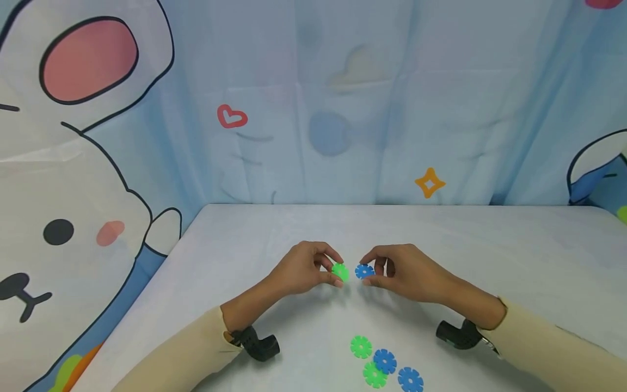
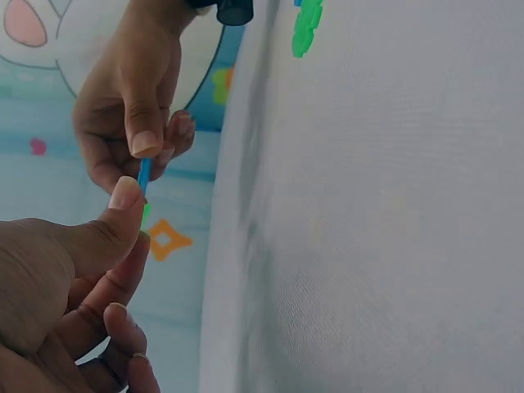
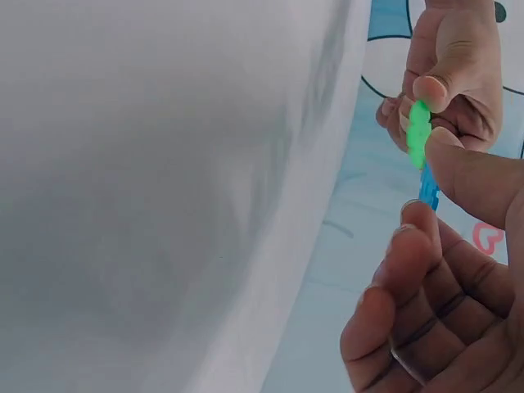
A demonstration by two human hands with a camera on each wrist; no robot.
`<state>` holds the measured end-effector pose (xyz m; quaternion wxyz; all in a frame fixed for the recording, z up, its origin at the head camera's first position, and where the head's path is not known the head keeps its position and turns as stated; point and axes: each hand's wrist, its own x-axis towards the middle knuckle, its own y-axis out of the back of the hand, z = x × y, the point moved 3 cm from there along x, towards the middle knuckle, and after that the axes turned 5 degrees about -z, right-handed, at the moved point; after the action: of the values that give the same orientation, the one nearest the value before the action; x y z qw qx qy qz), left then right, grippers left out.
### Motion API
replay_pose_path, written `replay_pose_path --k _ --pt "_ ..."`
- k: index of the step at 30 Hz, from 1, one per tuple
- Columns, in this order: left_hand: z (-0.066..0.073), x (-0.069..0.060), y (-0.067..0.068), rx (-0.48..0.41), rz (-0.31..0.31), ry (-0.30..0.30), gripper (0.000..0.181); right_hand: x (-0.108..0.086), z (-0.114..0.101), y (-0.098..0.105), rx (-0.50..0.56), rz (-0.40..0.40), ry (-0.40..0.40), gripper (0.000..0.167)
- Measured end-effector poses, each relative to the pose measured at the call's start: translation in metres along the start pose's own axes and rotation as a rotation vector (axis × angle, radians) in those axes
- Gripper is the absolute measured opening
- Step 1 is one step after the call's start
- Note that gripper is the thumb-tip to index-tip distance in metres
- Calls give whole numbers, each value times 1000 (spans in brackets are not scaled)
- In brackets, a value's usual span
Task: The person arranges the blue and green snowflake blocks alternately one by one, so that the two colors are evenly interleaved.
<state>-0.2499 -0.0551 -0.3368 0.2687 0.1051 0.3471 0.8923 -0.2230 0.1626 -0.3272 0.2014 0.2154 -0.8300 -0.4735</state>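
In the head view my left hand (image 1: 305, 269) pinches a green notched disc (image 1: 340, 272) between thumb and fingers. Facing it, my right hand (image 1: 416, 272) pinches a blue notched disc (image 1: 364, 271). A small gap separates the two discs in that view. The left wrist view shows the blue disc (image 2: 144, 173) edge-on under the right thumb, with a sliver of green (image 2: 146, 216) by the left fingertips. From the right wrist, the green disc (image 3: 418, 135) appears above the blue disc (image 3: 428, 187), which is partly covered by the right thumb.
Nearer the front of the white table (image 1: 264, 228) lie two green discs (image 1: 361, 347) (image 1: 374, 375) and two blue discs (image 1: 385, 361) (image 1: 410, 379); one blue disc overlaps a green one. A patterned light-blue curtain (image 1: 274, 163) hangs behind the table.
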Motion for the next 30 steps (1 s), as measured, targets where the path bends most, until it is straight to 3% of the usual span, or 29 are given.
replay_pose_path --k 8,14,21,30 --pt "-13 10 8 -95 60 45 30 26 13 -1 33 30 3 33" --pt "-31 19 12 -134 87 106 30 43 24 -4 77 10 16 34" --pt "-43 31 18 -90 76 147 30 61 31 -6 114 -54 62 34" --pt "-50 44 19 34 31 160 30 84 38 -15 131 -130 -9 35"
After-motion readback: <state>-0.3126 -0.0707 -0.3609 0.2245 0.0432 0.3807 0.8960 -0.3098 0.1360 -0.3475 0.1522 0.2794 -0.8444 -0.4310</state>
